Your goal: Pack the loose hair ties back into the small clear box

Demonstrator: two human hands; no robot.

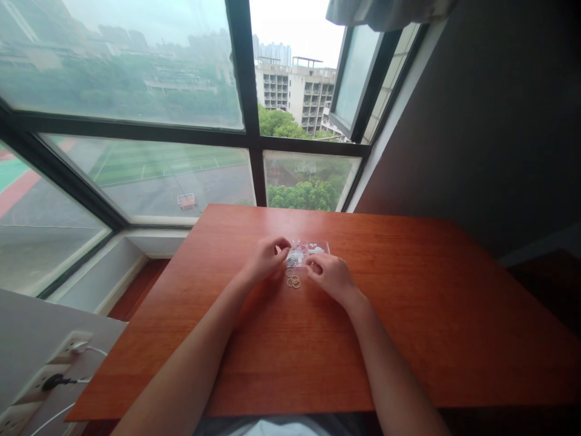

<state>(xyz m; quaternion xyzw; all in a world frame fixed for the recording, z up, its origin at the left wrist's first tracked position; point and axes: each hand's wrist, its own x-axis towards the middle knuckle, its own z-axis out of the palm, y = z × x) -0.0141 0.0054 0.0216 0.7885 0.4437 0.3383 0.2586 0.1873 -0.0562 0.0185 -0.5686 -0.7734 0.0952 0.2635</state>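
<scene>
A small clear plastic box (298, 260) with compartments lies on the wooden table, with small rings and other tiny pieces in it. My left hand (267, 257) is at its left edge, with thumb and forefinger bent together in a pinch. My right hand (330, 274) is curled at the box's front right, fingertips close to its edge or touching it. Whatever either hand pinches is too small or hidden to make out. Just in front of the box, several pale rings (296, 282) lie on the table, some overlapping.
The reddish-brown table (281, 351) reaches to a dark-framed window (255, 142), with a tilted-out pane (358, 79) at upper right. Wall sockets (57, 378) with plugs and white cables are at lower left. A dark wall (490, 133) rises on the right.
</scene>
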